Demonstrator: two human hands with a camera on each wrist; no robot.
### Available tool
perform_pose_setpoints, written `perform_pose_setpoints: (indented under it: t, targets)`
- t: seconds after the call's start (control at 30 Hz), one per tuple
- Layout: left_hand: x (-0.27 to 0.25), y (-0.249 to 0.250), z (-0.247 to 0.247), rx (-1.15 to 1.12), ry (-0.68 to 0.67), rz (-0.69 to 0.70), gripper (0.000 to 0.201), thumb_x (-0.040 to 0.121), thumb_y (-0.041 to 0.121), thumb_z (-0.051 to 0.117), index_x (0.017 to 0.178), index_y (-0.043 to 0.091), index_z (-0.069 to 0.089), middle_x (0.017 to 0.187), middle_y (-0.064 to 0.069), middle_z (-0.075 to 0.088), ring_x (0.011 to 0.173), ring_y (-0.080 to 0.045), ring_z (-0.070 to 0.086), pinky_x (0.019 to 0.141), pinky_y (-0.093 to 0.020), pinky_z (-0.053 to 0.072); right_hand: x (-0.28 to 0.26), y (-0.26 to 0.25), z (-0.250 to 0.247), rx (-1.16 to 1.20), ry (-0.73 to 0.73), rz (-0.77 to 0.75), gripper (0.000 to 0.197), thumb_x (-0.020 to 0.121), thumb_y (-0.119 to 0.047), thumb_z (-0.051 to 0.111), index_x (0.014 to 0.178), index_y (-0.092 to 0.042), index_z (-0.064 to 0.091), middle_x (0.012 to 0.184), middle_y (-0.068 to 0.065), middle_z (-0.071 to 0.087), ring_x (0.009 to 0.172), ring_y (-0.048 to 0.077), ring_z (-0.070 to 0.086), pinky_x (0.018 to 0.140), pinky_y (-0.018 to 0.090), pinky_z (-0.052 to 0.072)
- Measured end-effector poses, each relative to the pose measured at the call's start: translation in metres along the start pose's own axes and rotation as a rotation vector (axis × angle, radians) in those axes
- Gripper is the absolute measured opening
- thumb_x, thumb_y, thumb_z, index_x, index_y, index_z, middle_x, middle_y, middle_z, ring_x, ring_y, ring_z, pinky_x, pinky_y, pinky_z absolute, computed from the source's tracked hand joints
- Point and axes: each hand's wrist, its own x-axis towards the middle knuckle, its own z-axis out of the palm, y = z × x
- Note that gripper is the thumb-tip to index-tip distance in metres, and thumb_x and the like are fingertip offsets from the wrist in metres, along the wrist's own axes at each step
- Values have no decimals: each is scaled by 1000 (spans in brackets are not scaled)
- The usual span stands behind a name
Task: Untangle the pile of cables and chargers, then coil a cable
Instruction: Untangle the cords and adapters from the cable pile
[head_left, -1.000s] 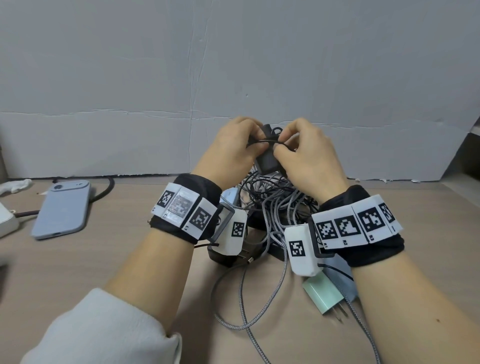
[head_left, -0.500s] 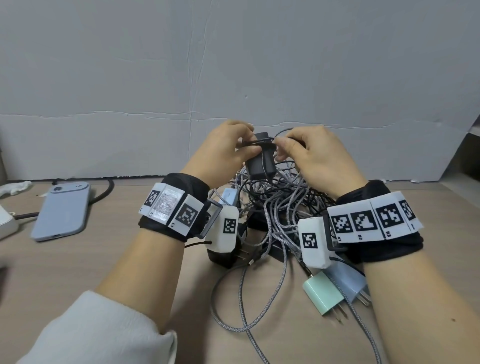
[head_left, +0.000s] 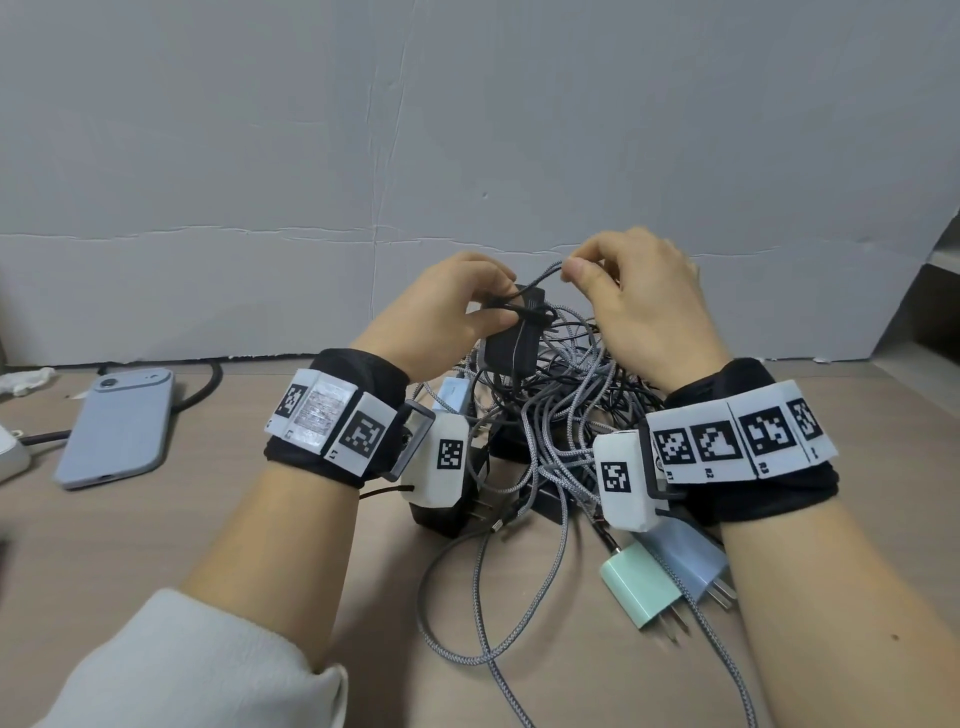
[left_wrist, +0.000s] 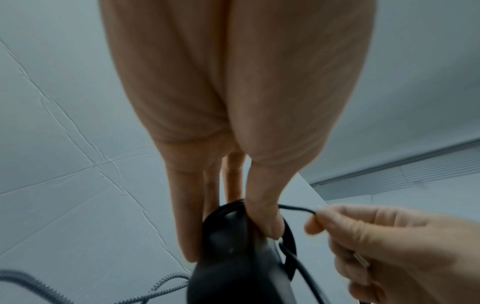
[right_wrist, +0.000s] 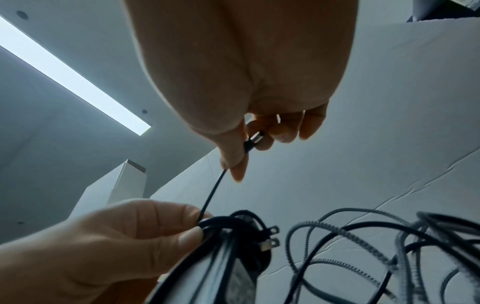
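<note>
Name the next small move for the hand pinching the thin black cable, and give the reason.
Probably draw the right hand further away: it pinches the thin black cable near its plug end, while the left hand grips the black charger with turns still wrapped round it.

A creased grey board (head_left: 467, 156) backs the wooden table (head_left: 130, 545), under what seems a ceiling light strip (right_wrist: 75, 82)

A pale blue phone (head_left: 120, 428) lies face down on the wooden table (head_left: 130, 530) (left of it, something white (head_left: 9, 453)).
</note>
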Motion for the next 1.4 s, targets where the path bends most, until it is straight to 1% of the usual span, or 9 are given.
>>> perform_pose_setpoints:
  t: [0.13, 0.27, 0.4, 0.47, 0.6, 0.73, 0.9, 1.13, 1.4]
  targets:
    - [0, 8, 3, 25, 39, 39, 3, 91, 9, 71, 94, 10, 71, 120, 4, 61, 106, -10, 63, 97, -18, 46, 0, -7, 3, 278, 34, -27, 19, 101, -33, 57, 95, -18, 69, 67, -10, 56, 64, 1, 49, 69, 28, 39]
    - [1, 15, 7, 69, 45, 73, 4, 87, 8, 74, 90, 6, 72, 119, 1, 63, 109, -15, 60, 98, -25, 43, 0, -10, 9, 415, 20, -18, 10, 100, -28, 59, 96, -21, 64, 80, -7, 64, 75, 7, 57, 74, 28, 48]
    - [0, 16, 6, 67, 50, 51, 5, 85, 7, 76, 89, 5, 73, 119, 3, 63, 110, -12, 58, 92, -11, 38, 0, -3, 13, 453, -10, 26, 8, 96, -22, 65, 92, -26, 59, 74, -4, 69, 72, 12, 66, 79, 39, 54]
    - [0, 15, 6, 56, 44, 47, 4, 86, 9, 77, 89, 7, 74, 118, 5, 63, 109, -11, 60, 92, -11, 39, 0, -1, 12, 454, 1, 50, 10, 93, -24, 69, 91, -24, 60, 75, -1, 72, 72, 12, 69, 76, 36, 55]
    - [-1, 17, 5, -48, 48, 55, 7, 87, 8, 75, 84, 14, 72, 115, 5, 65, 105, -10, 65, 102, -28, 47, 0, 4, 10, 416, 58, 63, 14, 87, -27, 76, 82, -22, 65, 75, -7, 68, 71, 9, 62, 70, 30, 52]
    - [-3, 19, 1, -155, -29, 50, 17, 92, -2, 65, 82, 11, 69, 110, 6, 69, 97, -8, 68, 96, -26, 52, 1, 9, 11, 409, 53, 103, 18, 84, -29, 80, 78, -22, 64, 73, -8, 65, 68, 7, 58, 68, 26, 48]
    - [-2, 12, 1, -187, -34, -3, 11, 97, -3, 59, 93, -2, 70, 121, -3, 69, 106, -19, 69, 101, -38, 53, 0, 10, 15, 370, 15, 108, 22, 82, -31, 82, 75, -23, 63, 73, -6, 67, 67, 8, 58, 66, 26, 47]
    - [1, 15, 5, -142, 49, -10, 29, 97, 8, 60, 78, 31, 63, 109, -5, 73, 99, -24, 71, 95, -49, 54, 0, 7, 15, 392, 54, 93, 23, 79, -32, 84, 72, -20, 67, 68, -4, 66, 62, 9, 57, 65, 32, 49]
    - [1, 16, 1, -112, 85, -68, 7, 95, 17, 68, 96, 14, 73, 98, 1, 76, 87, -17, 74, 90, -45, 57, -1, 6, 14, 324, 70, 19, 23, 81, -34, 82, 72, -20, 65, 67, -7, 64, 62, 8, 55, 59, 20, 41]
